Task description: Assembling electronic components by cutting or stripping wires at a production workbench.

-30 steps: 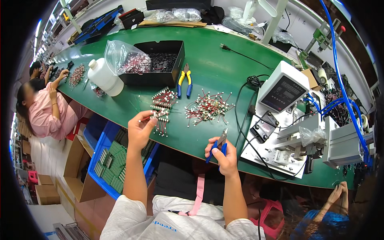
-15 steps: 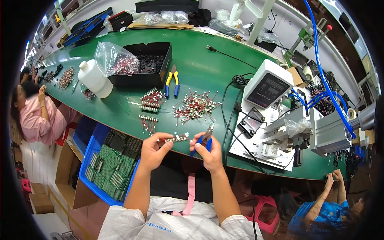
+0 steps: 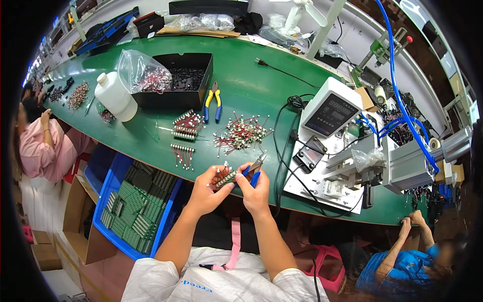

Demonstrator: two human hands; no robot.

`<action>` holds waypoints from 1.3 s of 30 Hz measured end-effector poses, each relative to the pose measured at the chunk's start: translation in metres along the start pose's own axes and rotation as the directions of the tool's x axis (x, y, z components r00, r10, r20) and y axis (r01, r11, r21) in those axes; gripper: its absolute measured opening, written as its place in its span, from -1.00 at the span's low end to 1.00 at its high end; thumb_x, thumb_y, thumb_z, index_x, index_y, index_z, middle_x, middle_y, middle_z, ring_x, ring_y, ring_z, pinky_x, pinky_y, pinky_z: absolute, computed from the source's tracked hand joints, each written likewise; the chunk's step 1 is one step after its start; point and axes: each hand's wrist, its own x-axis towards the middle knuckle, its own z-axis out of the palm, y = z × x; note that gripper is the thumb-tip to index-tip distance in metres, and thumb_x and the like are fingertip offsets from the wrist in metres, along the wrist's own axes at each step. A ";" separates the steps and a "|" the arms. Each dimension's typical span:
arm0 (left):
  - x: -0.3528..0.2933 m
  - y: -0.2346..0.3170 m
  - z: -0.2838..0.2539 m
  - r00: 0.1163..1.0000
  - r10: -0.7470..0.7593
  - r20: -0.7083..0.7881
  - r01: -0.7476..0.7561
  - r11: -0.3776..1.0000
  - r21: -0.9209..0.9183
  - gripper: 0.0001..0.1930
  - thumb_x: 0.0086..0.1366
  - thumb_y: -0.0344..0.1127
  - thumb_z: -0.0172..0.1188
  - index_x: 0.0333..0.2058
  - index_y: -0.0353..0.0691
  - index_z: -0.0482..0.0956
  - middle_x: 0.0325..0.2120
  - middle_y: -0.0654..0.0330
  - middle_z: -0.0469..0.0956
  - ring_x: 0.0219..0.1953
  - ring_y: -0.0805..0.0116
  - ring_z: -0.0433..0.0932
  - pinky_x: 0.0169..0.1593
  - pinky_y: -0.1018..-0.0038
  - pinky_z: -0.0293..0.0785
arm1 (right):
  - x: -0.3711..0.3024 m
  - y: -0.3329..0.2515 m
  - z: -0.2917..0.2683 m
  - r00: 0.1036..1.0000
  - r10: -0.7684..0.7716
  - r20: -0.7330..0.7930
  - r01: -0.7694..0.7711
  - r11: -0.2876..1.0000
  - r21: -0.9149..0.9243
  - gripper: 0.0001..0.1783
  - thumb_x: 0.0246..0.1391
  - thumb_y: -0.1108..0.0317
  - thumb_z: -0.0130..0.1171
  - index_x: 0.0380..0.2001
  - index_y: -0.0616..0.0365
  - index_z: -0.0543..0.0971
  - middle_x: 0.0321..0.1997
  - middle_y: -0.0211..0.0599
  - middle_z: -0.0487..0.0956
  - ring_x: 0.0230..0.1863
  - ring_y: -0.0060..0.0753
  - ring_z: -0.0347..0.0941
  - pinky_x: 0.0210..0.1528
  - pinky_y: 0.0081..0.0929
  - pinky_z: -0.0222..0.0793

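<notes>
My left hand is closed around a narrow strip of small circuit boards with red and white wire leads. Blue-handled cutting pliers sit in my right hand, their jaws pointing up and away from me. The right fingertips meet the strip's right end. Beyond my hands lies a loose heap of red-wired leads with white connectors. Left of it rest a wired strip and a stack of similar strips.
Yellow-and-blue pliers lie near a black box of dark parts. A white bottle stands left. On the right is a machine with a display box. A blue bin holds green boards. Co-workers sit at both sides.
My hands have come together, the right one moving left toward the strip. The strip now tilts more steeply. The whole view has shifted slightly.
</notes>
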 end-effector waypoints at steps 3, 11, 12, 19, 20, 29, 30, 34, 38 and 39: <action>0.011 0.000 0.005 0.997 0.079 -0.002 -0.079 0.996 0.049 -0.81 0.12 -0.59 0.19 -0.24 -0.36 0.50 -0.34 0.20 0.54 -0.37 0.54 0.45 -0.27 0.65 0.41 | 0.002 -0.004 0.002 0.999 -0.037 -0.028 0.035 0.995 -0.092 -0.80 0.06 0.50 0.11 -0.20 0.23 0.45 -0.31 -0.30 0.51 -0.32 -0.49 0.43 -0.23 -0.61 0.35; 0.038 -0.001 -0.003 0.979 0.203 -0.033 -0.198 0.974 0.108 -0.80 0.11 -0.61 0.19 -0.25 -0.36 0.52 -0.32 0.20 0.53 -0.36 0.52 0.44 -0.28 0.64 0.38 | 0.012 -0.040 -0.023 0.991 0.070 0.118 -0.051 0.987 -0.155 -0.73 0.18 0.35 0.01 -0.14 0.29 0.50 -0.33 -0.28 0.54 -0.37 -0.49 0.43 -0.29 -0.61 0.33; 0.040 0.000 -0.006 0.983 0.182 -0.008 -0.180 0.975 0.133 -0.79 0.11 -0.62 0.18 -0.23 -0.36 0.51 -0.30 0.20 0.53 -0.35 0.51 0.43 -0.25 0.64 0.37 | 0.012 -0.047 -0.027 0.985 0.098 0.141 -0.062 0.968 -0.243 -0.72 0.19 0.33 0.00 -0.15 0.31 0.52 -0.36 -0.28 0.54 -0.40 -0.50 0.43 -0.32 -0.62 0.33; 0.044 0.026 -0.003 0.964 0.241 0.111 -0.263 0.919 0.294 -0.76 0.11 -0.63 0.19 -0.20 -0.36 0.51 -0.26 0.19 0.51 -0.37 0.49 0.39 -0.27 0.65 0.33 | 0.002 -0.057 -0.036 0.945 0.273 0.182 -0.124 0.810 -0.573 -0.64 0.17 0.19 0.02 -0.41 0.34 0.57 -0.61 -0.32 0.51 -0.58 -0.49 0.38 -0.46 -0.60 0.27; 0.044 0.028 -0.003 0.965 0.238 0.112 -0.261 0.919 0.296 -0.76 0.11 -0.63 0.19 -0.20 -0.36 0.51 -0.26 0.19 0.51 -0.37 0.49 0.39 -0.27 0.65 0.33 | 0.000 -0.058 -0.035 0.944 0.274 0.181 -0.127 0.811 -0.571 -0.64 0.17 0.19 0.02 -0.41 0.34 0.57 -0.61 -0.32 0.51 -0.58 -0.49 0.38 -0.46 -0.60 0.27; 0.042 0.045 0.005 0.928 0.333 0.165 -0.372 0.817 0.440 -0.76 0.04 -0.63 0.20 -0.26 -0.36 0.56 -0.32 0.19 0.55 -0.42 0.48 0.39 -0.36 0.63 0.30 | 0.000 -0.054 -0.038 0.927 0.259 0.272 -0.074 0.836 -0.544 -0.61 0.18 0.19 0.05 -0.28 0.39 0.60 -0.53 -0.30 0.55 -0.59 -0.54 0.38 -0.51 -0.66 0.26; 0.042 0.046 0.006 0.929 0.331 0.166 -0.370 0.817 0.442 -0.76 0.04 -0.63 0.20 -0.26 -0.36 0.56 -0.32 0.19 0.55 -0.42 0.48 0.39 -0.36 0.63 0.30 | 0.000 -0.054 -0.038 0.927 0.260 0.272 -0.076 0.837 -0.542 -0.61 0.18 0.19 0.05 -0.28 0.39 0.60 -0.53 -0.30 0.55 -0.59 -0.54 0.38 -0.51 -0.66 0.26; 0.042 0.048 0.006 0.921 0.352 0.170 -0.390 0.799 0.457 -0.76 0.01 -0.63 0.20 -0.28 -0.33 0.57 -0.35 0.20 0.56 -0.43 0.47 0.40 -0.38 0.62 0.30 | 0.001 -0.058 -0.036 0.922 0.282 0.265 -0.101 0.836 -0.539 -0.61 0.18 0.19 0.05 -0.28 0.38 0.60 -0.53 -0.29 0.55 -0.59 -0.53 0.39 -0.52 -0.66 0.25; 0.043 0.047 0.005 0.917 0.356 0.179 -0.397 0.786 0.474 -0.74 0.01 -0.63 0.19 -0.26 -0.32 0.57 -0.39 0.21 0.53 -0.49 0.43 0.36 -0.42 0.59 0.28 | 0.004 -0.056 -0.036 0.915 0.300 0.269 -0.113 0.832 -0.543 -0.61 0.17 0.19 0.06 -0.28 0.38 0.60 -0.53 -0.29 0.55 -0.58 -0.52 0.40 -0.51 -0.66 0.26; 0.044 0.047 0.005 0.916 0.356 0.183 -0.400 0.782 0.478 -0.74 0.01 -0.63 0.19 -0.26 -0.31 0.57 -0.40 0.21 0.53 -0.51 0.42 0.35 -0.44 0.58 0.27 | 0.005 -0.055 -0.036 0.914 0.306 0.269 -0.118 0.830 -0.545 -0.61 0.17 0.19 0.06 -0.28 0.38 0.60 -0.53 -0.28 0.55 -0.58 -0.52 0.40 -0.51 -0.66 0.26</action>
